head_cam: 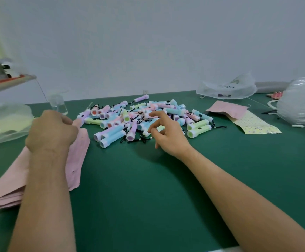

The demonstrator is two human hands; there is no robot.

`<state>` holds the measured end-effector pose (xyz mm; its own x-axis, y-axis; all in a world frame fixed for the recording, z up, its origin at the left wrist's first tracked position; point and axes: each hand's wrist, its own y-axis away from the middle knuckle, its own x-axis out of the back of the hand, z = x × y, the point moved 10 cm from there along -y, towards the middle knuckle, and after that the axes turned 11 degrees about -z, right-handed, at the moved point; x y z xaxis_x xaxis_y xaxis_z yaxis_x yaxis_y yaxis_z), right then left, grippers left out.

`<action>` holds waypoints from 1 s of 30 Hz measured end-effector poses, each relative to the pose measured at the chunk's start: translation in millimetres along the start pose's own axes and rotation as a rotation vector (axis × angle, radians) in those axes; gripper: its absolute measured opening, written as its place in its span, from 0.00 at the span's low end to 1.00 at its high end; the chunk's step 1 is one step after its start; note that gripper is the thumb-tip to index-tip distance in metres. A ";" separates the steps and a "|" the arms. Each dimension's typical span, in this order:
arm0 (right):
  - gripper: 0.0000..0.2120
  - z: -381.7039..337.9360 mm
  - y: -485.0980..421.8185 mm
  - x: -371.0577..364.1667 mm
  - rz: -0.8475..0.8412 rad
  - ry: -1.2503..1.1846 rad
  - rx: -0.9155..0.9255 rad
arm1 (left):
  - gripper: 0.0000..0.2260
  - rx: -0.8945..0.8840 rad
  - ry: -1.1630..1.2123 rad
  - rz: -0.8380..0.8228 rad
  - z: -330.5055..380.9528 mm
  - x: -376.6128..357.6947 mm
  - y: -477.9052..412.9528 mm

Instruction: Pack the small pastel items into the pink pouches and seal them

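Note:
A heap of small pastel flashlights (pixel 144 119) in blue, pink, purple and green, with black wrist cords, lies mid-table on the green mat (pixel 148 188). My right hand (pixel 166 135) hovers at the heap's near edge, fingers loosely curled and spread, holding nothing. My left hand (pixel 51 130) grips the top end of a pink pouch (pixel 77 157) that lifts off a stack of pink pouches (pixel 4 190) at the left. Another pink pouch (pixel 226 109) lies at the right, on a yellow patterned pouch (pixel 255 125).
A clear spray bottle (pixel 58 104) stands behind my left hand. Clear plastic bags (pixel 4 122) and a sealing machine (pixel 0 77) are at far left. A white mesh bag (pixel 226 88) and a stack of clear plastic (pixel 301 100) sit at the back right.

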<state>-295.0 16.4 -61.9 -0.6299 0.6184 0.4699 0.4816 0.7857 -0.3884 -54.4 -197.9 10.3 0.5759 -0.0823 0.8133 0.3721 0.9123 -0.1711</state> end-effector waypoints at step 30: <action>0.15 28.0 4.4 63.8 0.254 -0.431 -0.083 | 0.24 -1.011 0.365 -0.108 145.1 -141.3 88.2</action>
<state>-350.1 58.8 -55.8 -0.6723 0.7402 -0.0084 0.6883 0.6209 -0.3750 -208.6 -47.5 -39.1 0.6239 -0.4093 0.6657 0.7662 0.1525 -0.6243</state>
